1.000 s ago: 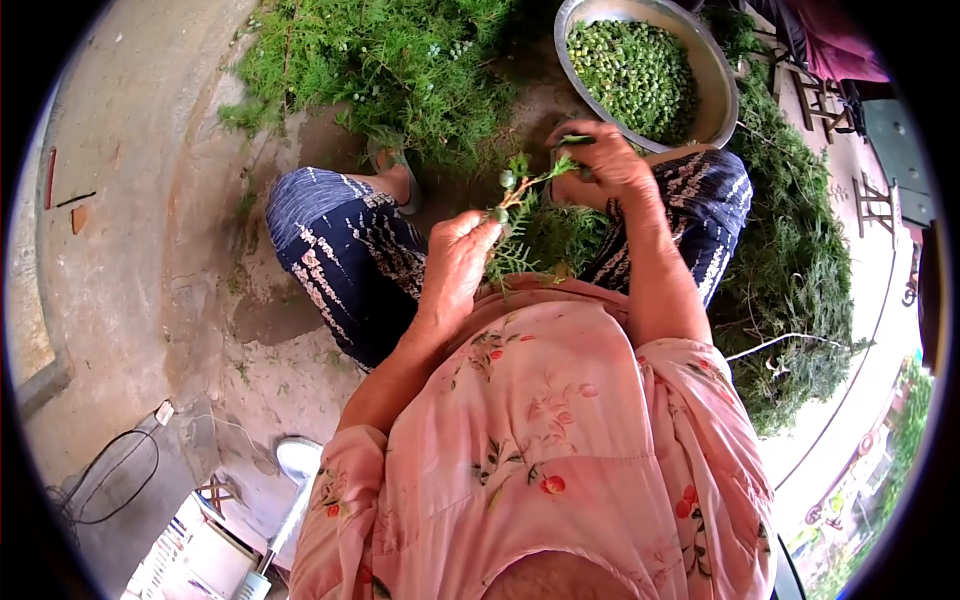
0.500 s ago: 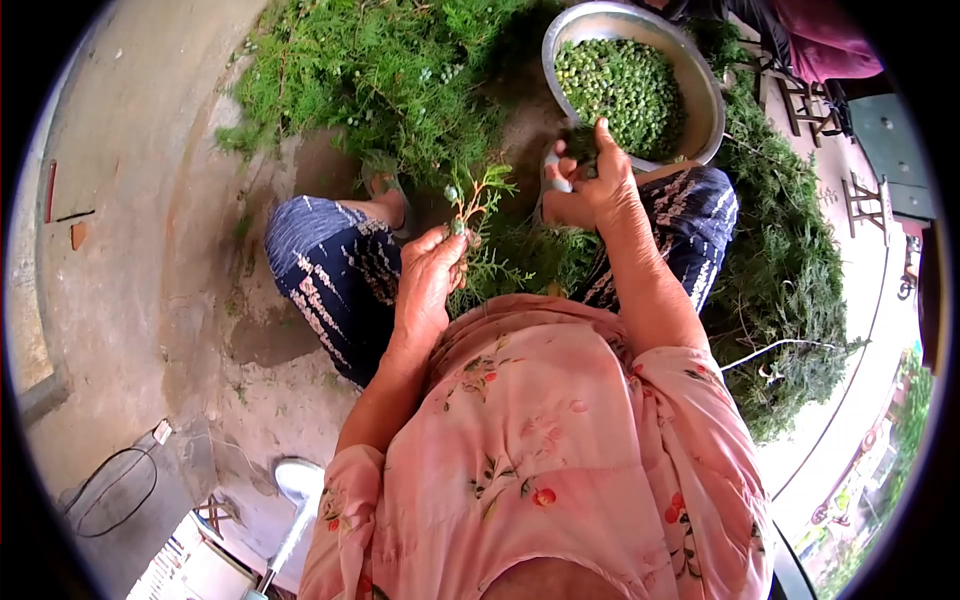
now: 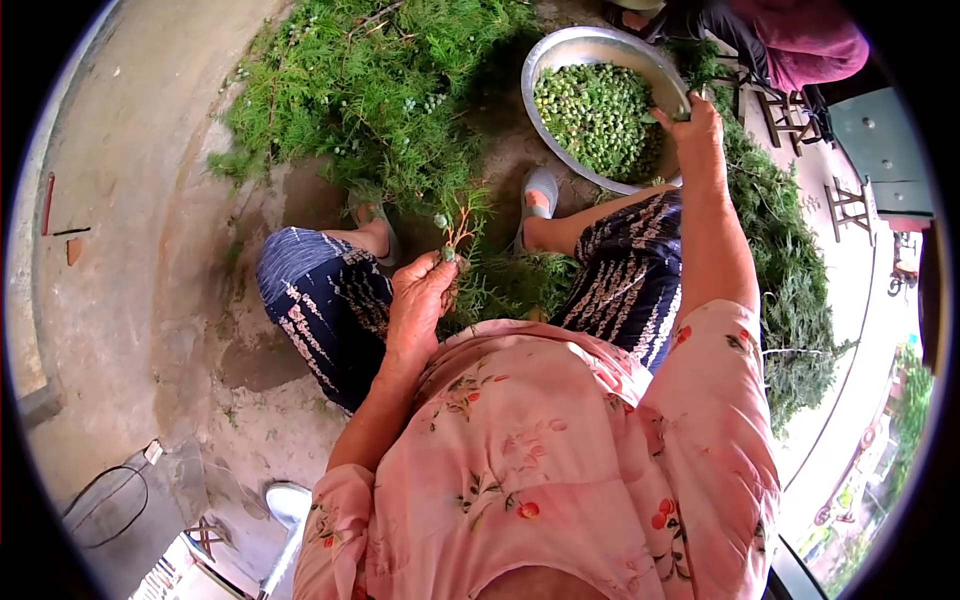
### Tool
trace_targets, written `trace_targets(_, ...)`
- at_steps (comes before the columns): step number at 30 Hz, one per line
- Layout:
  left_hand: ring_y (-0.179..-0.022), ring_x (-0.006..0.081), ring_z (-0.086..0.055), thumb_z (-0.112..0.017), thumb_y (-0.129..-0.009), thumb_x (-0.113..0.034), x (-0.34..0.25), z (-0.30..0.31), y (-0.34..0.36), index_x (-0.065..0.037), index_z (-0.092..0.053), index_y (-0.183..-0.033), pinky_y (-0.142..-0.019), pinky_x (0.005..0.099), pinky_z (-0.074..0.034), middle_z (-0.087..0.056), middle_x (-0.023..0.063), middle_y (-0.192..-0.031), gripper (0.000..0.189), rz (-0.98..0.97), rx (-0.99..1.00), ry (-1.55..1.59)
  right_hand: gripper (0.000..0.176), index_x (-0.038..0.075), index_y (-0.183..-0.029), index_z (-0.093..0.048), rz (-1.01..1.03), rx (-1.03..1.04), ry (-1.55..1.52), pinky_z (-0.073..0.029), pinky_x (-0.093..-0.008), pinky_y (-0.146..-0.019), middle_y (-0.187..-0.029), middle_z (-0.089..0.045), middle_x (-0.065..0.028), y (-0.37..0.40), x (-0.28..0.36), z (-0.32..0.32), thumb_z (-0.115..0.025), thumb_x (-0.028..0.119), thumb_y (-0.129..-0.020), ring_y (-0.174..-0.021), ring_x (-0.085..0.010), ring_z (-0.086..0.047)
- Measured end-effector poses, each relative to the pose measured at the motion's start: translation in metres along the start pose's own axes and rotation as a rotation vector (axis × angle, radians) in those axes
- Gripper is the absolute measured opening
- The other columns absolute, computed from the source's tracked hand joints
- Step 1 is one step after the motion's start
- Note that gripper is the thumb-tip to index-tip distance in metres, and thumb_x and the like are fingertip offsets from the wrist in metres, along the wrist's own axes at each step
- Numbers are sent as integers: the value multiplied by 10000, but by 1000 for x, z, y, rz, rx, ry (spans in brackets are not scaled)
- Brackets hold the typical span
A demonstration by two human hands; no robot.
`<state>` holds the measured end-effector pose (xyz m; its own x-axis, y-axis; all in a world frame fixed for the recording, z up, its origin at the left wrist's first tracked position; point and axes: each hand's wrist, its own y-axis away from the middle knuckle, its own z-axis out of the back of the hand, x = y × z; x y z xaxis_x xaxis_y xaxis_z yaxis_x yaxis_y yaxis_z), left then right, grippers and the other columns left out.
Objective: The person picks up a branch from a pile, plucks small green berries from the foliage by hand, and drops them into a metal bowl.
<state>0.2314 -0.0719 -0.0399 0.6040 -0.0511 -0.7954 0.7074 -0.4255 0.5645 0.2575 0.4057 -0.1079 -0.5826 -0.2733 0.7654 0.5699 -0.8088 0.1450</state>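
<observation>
My left hand, closed in front of my lap, pinches the stem of a small conifer sprig with reddish twigs and a pale green-blue cone near its top. Out at the far right, my right hand is at the right rim of a metal basin, its thumb over the inside and its other fingers at the rim, partly hidden. Many small green cones fill the lower part of the basin.
A heap of green conifer branches lies on the floor ahead, and darker branches lie along the right. Another person's pink clothing shows at the upper right, near wooden stools. A black cable lies lower left.
My right hand has moved right, from beside the basin's near-left side to its right rim. My left hand keeps the sprig in nearly the same place. The whole view has shifted slightly.
</observation>
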Motion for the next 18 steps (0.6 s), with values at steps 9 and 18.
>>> trace_targets(9, -472, -1, -295, -562, -841, -128, -3, -6, 2, -26, -617, -851, -415, 180, -220, -402, -95, -567, 117, -48, 11, -74, 350, -14, -965, -476, -401, -524, -1189, -527, -366, -612, -941, -540, -121, 24, 41, 13, -625, 250, -790, -735, -235, -576)
trace_targets(18, -474, 4, -299, -554, -838, -121, -6, -11, 4, -19, -608, -821, -418, 187, -229, -390, -87, -561, 117, -47, -9, -121, 592, 2, -1124, -462, -317, -394, -1110, -427, -397, -803, -1093, -466, -177, 58, 81, 21, -625, 440, -760, -932, -272, -502)
